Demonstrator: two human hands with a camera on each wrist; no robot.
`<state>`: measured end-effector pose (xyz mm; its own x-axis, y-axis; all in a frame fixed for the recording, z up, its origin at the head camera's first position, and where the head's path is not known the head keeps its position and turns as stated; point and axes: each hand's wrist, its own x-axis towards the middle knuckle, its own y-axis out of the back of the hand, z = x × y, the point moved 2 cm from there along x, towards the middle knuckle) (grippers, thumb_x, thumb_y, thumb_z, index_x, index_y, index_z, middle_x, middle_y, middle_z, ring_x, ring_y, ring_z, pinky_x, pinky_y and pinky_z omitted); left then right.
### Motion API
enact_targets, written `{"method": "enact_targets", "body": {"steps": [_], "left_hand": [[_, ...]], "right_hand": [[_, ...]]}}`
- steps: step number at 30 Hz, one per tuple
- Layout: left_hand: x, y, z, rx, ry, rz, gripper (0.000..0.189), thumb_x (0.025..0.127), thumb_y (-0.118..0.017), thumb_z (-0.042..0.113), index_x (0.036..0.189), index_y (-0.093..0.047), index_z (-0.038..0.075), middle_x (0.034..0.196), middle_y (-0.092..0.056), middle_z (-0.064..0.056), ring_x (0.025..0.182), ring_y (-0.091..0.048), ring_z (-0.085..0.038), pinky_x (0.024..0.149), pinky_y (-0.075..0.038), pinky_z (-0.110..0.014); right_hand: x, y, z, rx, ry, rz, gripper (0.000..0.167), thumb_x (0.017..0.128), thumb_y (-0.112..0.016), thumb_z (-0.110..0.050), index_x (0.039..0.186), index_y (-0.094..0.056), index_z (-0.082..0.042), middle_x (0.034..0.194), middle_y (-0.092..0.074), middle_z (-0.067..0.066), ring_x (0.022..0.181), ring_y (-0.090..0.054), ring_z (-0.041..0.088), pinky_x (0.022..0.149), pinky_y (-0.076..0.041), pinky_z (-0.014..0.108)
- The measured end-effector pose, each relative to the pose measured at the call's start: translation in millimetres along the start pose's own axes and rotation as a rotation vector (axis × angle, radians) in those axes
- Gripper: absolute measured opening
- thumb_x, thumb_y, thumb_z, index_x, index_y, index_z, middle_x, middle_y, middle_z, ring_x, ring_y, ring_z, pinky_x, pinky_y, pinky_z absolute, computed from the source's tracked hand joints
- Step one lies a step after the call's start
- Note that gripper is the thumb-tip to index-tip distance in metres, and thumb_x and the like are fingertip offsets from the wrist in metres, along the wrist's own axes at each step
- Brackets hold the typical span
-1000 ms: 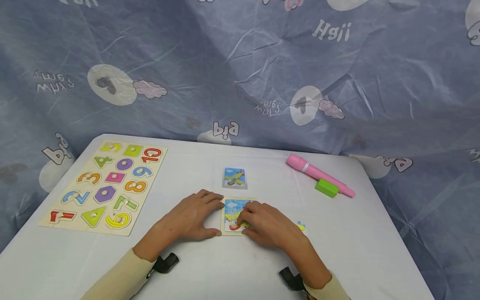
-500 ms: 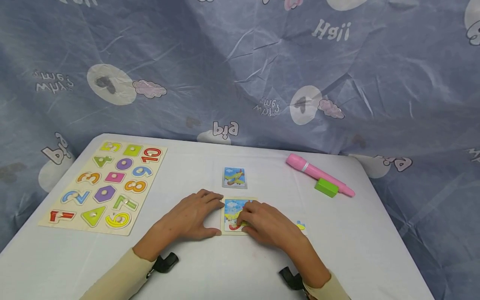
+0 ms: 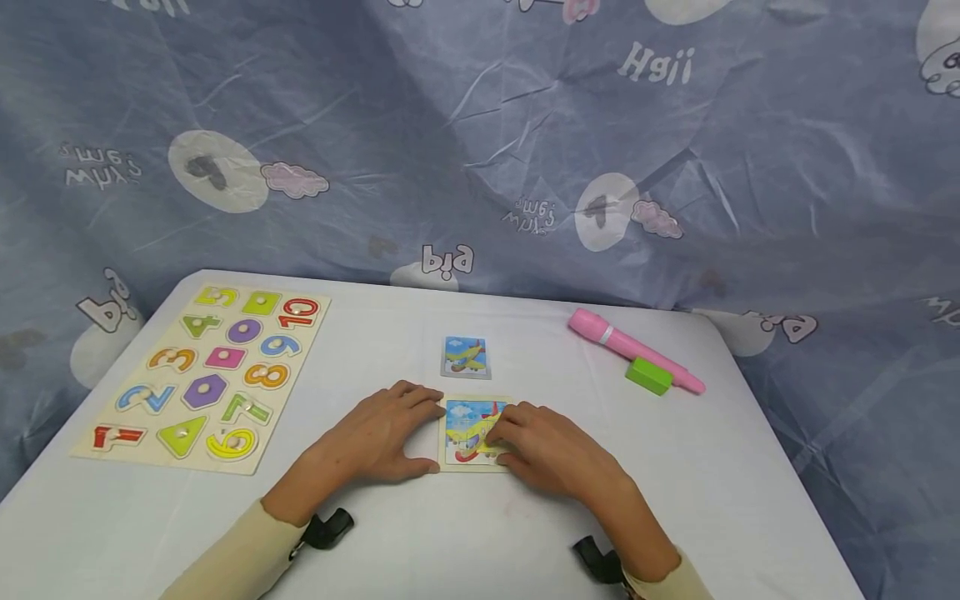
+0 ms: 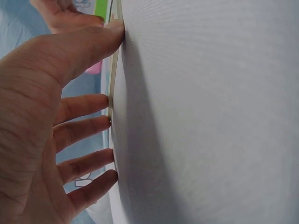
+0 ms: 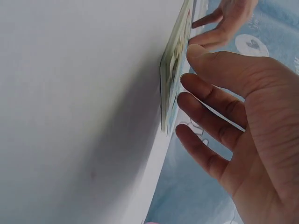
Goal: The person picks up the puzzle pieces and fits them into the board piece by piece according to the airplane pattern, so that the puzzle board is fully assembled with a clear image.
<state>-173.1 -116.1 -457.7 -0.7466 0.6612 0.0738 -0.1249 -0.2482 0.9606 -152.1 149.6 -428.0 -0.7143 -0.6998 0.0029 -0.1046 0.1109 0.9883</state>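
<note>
A small wooden airplane puzzle [image 3: 459,432] lies flat on the white table, its picture partly covered by the right hand. My left hand [image 3: 381,435] rests at its left side, thumb and fingers spread; in the left wrist view the thumb touches the board's edge [image 4: 113,77]. Over the right part of the picture is my right hand [image 3: 553,448], loosely bent. In the right wrist view its fingers are at the puzzle's surface [image 5: 174,74], and nothing is seen pinched between them. Beyond the puzzle lies a small matching airplane card [image 3: 465,357].
A large number-and-shape peg board [image 3: 202,379] covers the table's left side. At the back right are a pink pen-shaped toy [image 3: 630,346] and a green block [image 3: 648,376] against it. A printed blue-grey cloth [image 3: 480,142] hangs behind the white table [image 3: 420,533].
My right hand has slid slightly right, uncovering more of the airplane picture. The small yellow-and-blue piece seen beside its wrist before is out of sight now. The left hand stays in place.
</note>
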Motion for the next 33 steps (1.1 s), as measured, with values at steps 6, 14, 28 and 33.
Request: {"method": "enact_targets", "body": {"steps": [6,14,28,33], "left_hand": [[-0.8,-0.5,0.4,-0.001,0.003,0.0,0.07,0.087,-0.084,0.055,0.143,-0.068,0.016,0.155,-0.059,-0.003,0.141,-0.052,-0.027,0.11,-0.052,-0.05],[-1.4,0.0,0.3,-0.009,-0.001,0.004,0.071,0.087,-0.084,0.056,0.143,-0.068,0.015,0.155,-0.059,-0.003,0.141,-0.052,-0.027,0.111,-0.051,-0.05],[-1.0,0.8,0.1,-0.013,-0.002,0.0,0.072,0.087,-0.083,0.058,0.144,-0.067,0.016,0.156,-0.058,-0.003,0.142,-0.052,-0.027,0.111,-0.051,-0.05],[-0.6,1.3,0.2,-0.013,0.001,-0.004,0.073,0.087,-0.083,0.059,0.144,-0.067,0.016,0.156,-0.058,-0.003,0.142,-0.052,-0.027,0.112,-0.05,-0.05]], "right_hand": [[-11.4,2,9,0.006,-0.016,0.023,0.025,0.095,-0.083,-0.02,0.119,-0.078,-0.018,0.115,-0.068,-0.005,0.107,-0.064,0.015,0.096,-0.057,0.039],[-25.5,4,20,0.011,-0.049,0.047,0.025,0.095,-0.084,-0.02,0.119,-0.078,-0.02,0.116,-0.068,-0.006,0.107,-0.065,0.015,0.095,-0.057,0.039],[-46.8,4,34,0.011,-0.129,0.062,0.029,0.093,-0.086,-0.023,0.12,-0.077,-0.021,0.117,-0.068,-0.006,0.11,-0.067,0.017,0.096,-0.058,0.042],[-55.7,5,40,0.016,-0.151,0.07,0.03,0.092,-0.087,-0.023,0.12,-0.077,-0.021,0.117,-0.068,-0.007,0.108,-0.068,0.017,0.095,-0.059,0.042]]}}
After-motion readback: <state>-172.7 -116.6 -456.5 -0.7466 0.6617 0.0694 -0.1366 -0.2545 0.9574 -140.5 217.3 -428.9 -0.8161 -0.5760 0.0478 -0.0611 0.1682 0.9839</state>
